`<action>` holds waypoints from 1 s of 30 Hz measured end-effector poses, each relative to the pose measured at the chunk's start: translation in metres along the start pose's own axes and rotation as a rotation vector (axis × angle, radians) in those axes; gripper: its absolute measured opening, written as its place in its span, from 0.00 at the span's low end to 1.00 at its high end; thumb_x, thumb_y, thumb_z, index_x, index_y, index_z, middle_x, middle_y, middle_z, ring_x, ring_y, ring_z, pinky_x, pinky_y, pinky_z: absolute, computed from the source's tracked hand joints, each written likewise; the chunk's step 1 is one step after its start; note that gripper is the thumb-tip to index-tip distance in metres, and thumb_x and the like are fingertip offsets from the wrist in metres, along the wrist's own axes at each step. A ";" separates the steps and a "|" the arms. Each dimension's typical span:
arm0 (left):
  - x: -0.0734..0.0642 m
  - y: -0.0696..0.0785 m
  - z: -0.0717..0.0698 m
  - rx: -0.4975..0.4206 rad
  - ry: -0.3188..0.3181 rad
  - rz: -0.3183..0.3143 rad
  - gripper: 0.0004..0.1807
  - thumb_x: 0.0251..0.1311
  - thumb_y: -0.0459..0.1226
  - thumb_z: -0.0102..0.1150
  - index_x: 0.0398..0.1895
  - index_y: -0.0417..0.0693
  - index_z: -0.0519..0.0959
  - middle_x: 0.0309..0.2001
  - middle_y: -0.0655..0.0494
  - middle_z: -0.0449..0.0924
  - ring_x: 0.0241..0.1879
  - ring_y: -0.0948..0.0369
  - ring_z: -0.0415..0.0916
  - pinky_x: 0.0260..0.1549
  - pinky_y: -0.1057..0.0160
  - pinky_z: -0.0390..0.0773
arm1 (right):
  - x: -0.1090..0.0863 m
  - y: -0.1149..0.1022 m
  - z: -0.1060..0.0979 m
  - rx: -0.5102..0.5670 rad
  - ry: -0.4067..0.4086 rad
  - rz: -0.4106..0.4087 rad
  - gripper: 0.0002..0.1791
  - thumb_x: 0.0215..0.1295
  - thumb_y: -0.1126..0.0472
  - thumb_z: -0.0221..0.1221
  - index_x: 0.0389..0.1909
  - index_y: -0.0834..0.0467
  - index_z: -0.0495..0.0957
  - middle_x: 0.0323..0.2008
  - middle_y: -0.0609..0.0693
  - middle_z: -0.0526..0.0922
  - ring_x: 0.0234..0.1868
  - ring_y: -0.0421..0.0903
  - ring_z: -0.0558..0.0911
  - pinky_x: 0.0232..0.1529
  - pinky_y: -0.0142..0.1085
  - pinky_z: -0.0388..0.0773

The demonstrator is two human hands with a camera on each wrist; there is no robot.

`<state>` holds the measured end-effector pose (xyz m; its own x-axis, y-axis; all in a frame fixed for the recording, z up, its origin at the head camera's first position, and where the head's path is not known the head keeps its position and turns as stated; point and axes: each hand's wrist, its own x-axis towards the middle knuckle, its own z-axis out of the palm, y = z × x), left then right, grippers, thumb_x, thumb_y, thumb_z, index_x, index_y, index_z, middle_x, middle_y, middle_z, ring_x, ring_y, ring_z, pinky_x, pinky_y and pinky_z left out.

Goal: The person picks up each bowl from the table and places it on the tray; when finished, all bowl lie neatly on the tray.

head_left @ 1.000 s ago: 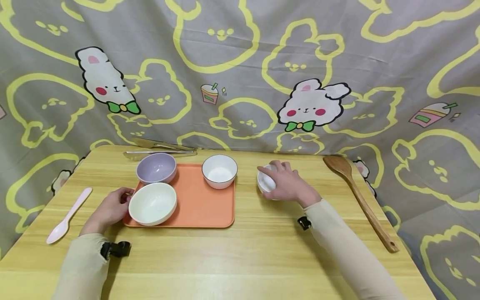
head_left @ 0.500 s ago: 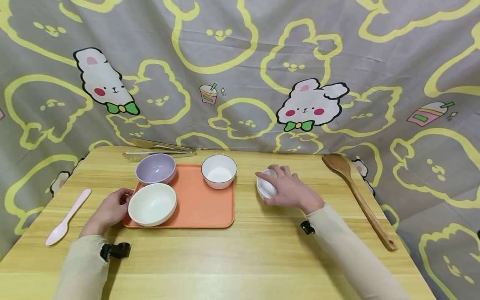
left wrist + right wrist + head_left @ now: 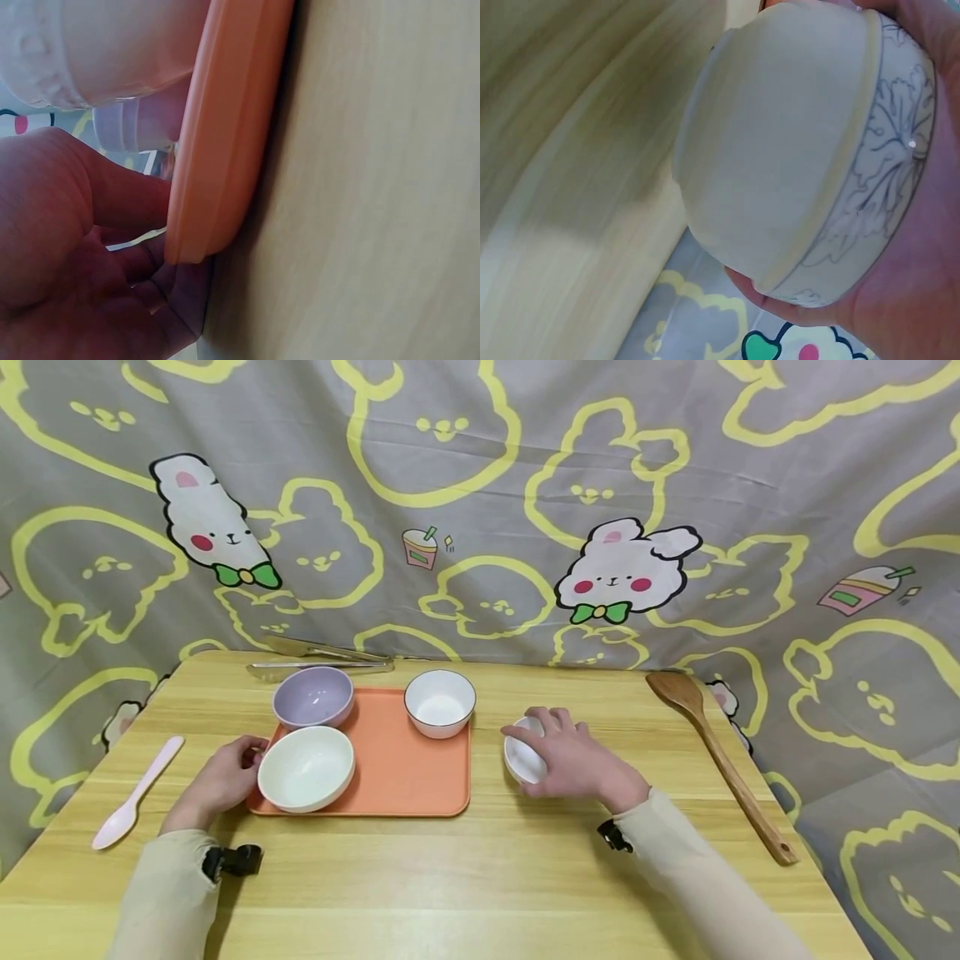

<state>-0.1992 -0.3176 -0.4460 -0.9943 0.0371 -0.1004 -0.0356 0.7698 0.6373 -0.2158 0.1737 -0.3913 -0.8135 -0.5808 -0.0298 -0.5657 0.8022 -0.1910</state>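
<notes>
At the left side of the orange tray (image 3: 408, 781), my left hand (image 3: 219, 783) pinches the edge, thumb against the rim (image 3: 196, 187) and fingers at its underside. My right hand (image 3: 576, 758) grips a small white bowl (image 3: 522, 762) from above, to the right of the tray. In the right wrist view this bowl (image 3: 780, 142) has a grey leaf pattern round its rim band, with a shadow on the table beyond it. On the tray stand a cream bowl (image 3: 306, 770), a purple bowl (image 3: 313, 697) and a white bowl with a dark rim (image 3: 439, 703).
A pink spoon (image 3: 137, 793) lies at the left of the wooden table (image 3: 450, 885). Metal tongs (image 3: 322, 658) lie behind the tray. Along the right side is a wooden spatula (image 3: 716, 752). A patterned curtain (image 3: 480, 510) hangs behind the table.
My right hand has moved the small white bowl slightly toward the front and left. My left hand and the tray with its bowls have stayed in place.
</notes>
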 end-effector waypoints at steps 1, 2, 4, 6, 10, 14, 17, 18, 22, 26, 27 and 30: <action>0.000 -0.001 0.000 0.000 0.000 0.000 0.19 0.69 0.31 0.44 0.56 0.22 0.67 0.41 0.35 0.74 0.41 0.44 0.70 0.42 0.48 0.70 | -0.001 -0.002 0.001 0.001 -0.005 -0.005 0.44 0.47 0.41 0.68 0.69 0.41 0.68 0.66 0.56 0.60 0.61 0.60 0.61 0.47 0.58 0.65; 0.000 -0.001 0.000 0.002 0.000 0.003 0.19 0.69 0.31 0.44 0.56 0.22 0.67 0.41 0.35 0.74 0.41 0.44 0.71 0.41 0.48 0.70 | -0.002 -0.003 0.001 -0.001 -0.009 -0.010 0.44 0.46 0.41 0.68 0.68 0.41 0.68 0.66 0.56 0.60 0.61 0.60 0.61 0.47 0.57 0.66; 0.000 -0.002 0.000 0.005 0.002 0.007 0.18 0.69 0.31 0.44 0.56 0.22 0.67 0.40 0.35 0.74 0.41 0.44 0.71 0.40 0.49 0.70 | -0.004 -0.006 0.002 -0.009 -0.011 -0.021 0.43 0.46 0.40 0.69 0.68 0.41 0.68 0.66 0.55 0.60 0.61 0.60 0.61 0.47 0.57 0.66; 0.000 -0.002 0.000 0.006 0.003 0.012 0.18 0.69 0.30 0.44 0.55 0.22 0.67 0.40 0.36 0.74 0.40 0.44 0.71 0.40 0.50 0.70 | -0.007 -0.009 0.003 -0.016 -0.009 -0.033 0.43 0.45 0.40 0.69 0.67 0.41 0.68 0.66 0.55 0.60 0.61 0.60 0.61 0.47 0.57 0.67; -0.001 -0.002 0.000 0.003 0.003 0.021 0.18 0.69 0.30 0.44 0.55 0.22 0.67 0.40 0.36 0.74 0.40 0.45 0.71 0.40 0.50 0.71 | -0.011 -0.015 0.003 -0.023 0.003 -0.059 0.43 0.45 0.40 0.70 0.66 0.41 0.69 0.65 0.55 0.61 0.61 0.59 0.61 0.47 0.58 0.67; -0.001 -0.002 0.000 -0.006 -0.001 0.022 0.18 0.69 0.30 0.44 0.55 0.22 0.67 0.40 0.36 0.74 0.40 0.45 0.71 0.39 0.51 0.71 | -0.015 -0.023 0.001 0.002 0.008 -0.082 0.44 0.45 0.39 0.70 0.67 0.40 0.69 0.66 0.55 0.61 0.63 0.59 0.61 0.50 0.59 0.65; -0.001 -0.002 0.000 -0.010 -0.003 0.022 0.18 0.69 0.30 0.44 0.56 0.22 0.67 0.40 0.35 0.74 0.41 0.44 0.71 0.39 0.51 0.71 | -0.016 -0.028 0.001 0.018 0.010 -0.107 0.44 0.45 0.39 0.71 0.67 0.40 0.68 0.66 0.56 0.60 0.64 0.58 0.60 0.52 0.60 0.64; -0.001 -0.002 0.000 -0.009 -0.001 0.024 0.18 0.68 0.30 0.44 0.55 0.22 0.67 0.40 0.35 0.74 0.41 0.44 0.71 0.39 0.51 0.71 | -0.016 -0.029 0.001 0.021 0.011 -0.116 0.44 0.45 0.39 0.71 0.67 0.41 0.68 0.66 0.56 0.60 0.64 0.58 0.59 0.53 0.61 0.64; -0.001 -0.003 0.000 -0.007 0.001 0.025 0.18 0.68 0.30 0.44 0.55 0.23 0.67 0.40 0.35 0.74 0.41 0.44 0.71 0.40 0.50 0.71 | -0.014 -0.034 0.002 0.019 0.020 -0.142 0.45 0.46 0.39 0.70 0.68 0.40 0.67 0.67 0.56 0.60 0.65 0.57 0.59 0.54 0.60 0.64; 0.000 -0.003 0.000 -0.008 0.001 0.021 0.18 0.69 0.31 0.44 0.55 0.23 0.68 0.40 0.36 0.74 0.41 0.44 0.71 0.40 0.51 0.71 | -0.010 -0.039 0.003 0.023 0.015 -0.144 0.45 0.47 0.37 0.69 0.69 0.38 0.66 0.68 0.54 0.59 0.66 0.55 0.59 0.56 0.60 0.63; 0.000 -0.004 0.000 -0.009 0.001 0.020 0.18 0.69 0.31 0.44 0.55 0.23 0.68 0.40 0.36 0.74 0.41 0.45 0.71 0.39 0.51 0.71 | -0.009 -0.040 0.003 0.029 0.011 -0.145 0.45 0.47 0.37 0.69 0.69 0.37 0.65 0.69 0.53 0.58 0.66 0.55 0.58 0.56 0.59 0.63; 0.002 -0.004 0.000 -0.008 0.003 0.021 0.18 0.69 0.31 0.44 0.55 0.24 0.68 0.40 0.36 0.75 0.41 0.45 0.71 0.39 0.52 0.70 | -0.006 -0.045 0.003 0.050 -0.002 -0.152 0.45 0.48 0.37 0.69 0.70 0.36 0.65 0.70 0.52 0.57 0.67 0.53 0.57 0.59 0.58 0.61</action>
<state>-0.2006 -0.3208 -0.4493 -0.9951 0.0514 -0.0850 -0.0156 0.7640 0.6451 -0.1855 0.1408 -0.3855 -0.7186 -0.6955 0.0012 -0.6749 0.6969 -0.2426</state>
